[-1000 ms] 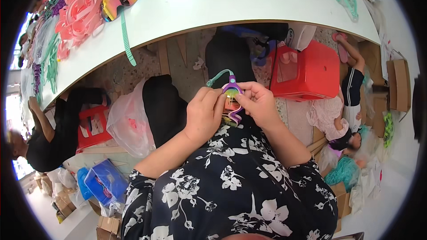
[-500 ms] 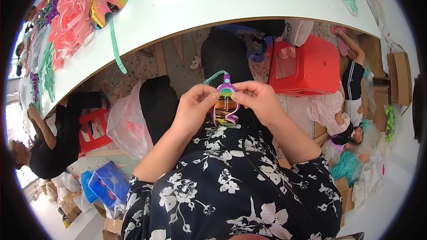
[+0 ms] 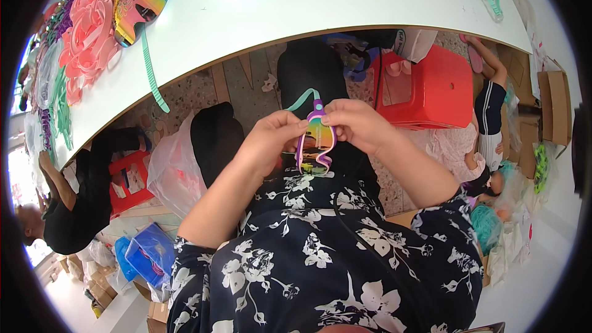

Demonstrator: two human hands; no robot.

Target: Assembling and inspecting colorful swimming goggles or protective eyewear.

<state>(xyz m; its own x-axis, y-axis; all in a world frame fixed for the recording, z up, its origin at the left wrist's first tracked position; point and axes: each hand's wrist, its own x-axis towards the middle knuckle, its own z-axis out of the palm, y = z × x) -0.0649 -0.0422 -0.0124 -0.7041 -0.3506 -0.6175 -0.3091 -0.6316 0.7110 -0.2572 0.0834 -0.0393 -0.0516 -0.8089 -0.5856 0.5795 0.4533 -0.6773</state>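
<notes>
Above my lap I hold a pair of swim goggles (image 3: 316, 143) with a purple frame and a shiny rainbow-mirrored front. They hang lengthwise, and a mint-green strap (image 3: 303, 98) loops from their upper end. My left hand (image 3: 269, 140) pinches the left side of the frame between thumb and fingers. On the opposite side, my right hand (image 3: 359, 124) grips the frame near the strap end, its fingers closed. The fingertips cover part of the frame's upper edges.
A white table (image 3: 246, 9) curves across the front. On its left lie mirrored goggles (image 3: 140, 1) and a heap of pink goggle parts (image 3: 92, 31). Beneath are a red stool (image 3: 425, 89) and a plastic bag (image 3: 177, 163). A person (image 3: 68, 209) sits at left; others are at right.
My right hand has risen slightly and shifted its grip toward the strap end. The goggles have turned a little, so their mirrored front shows more brightly.
</notes>
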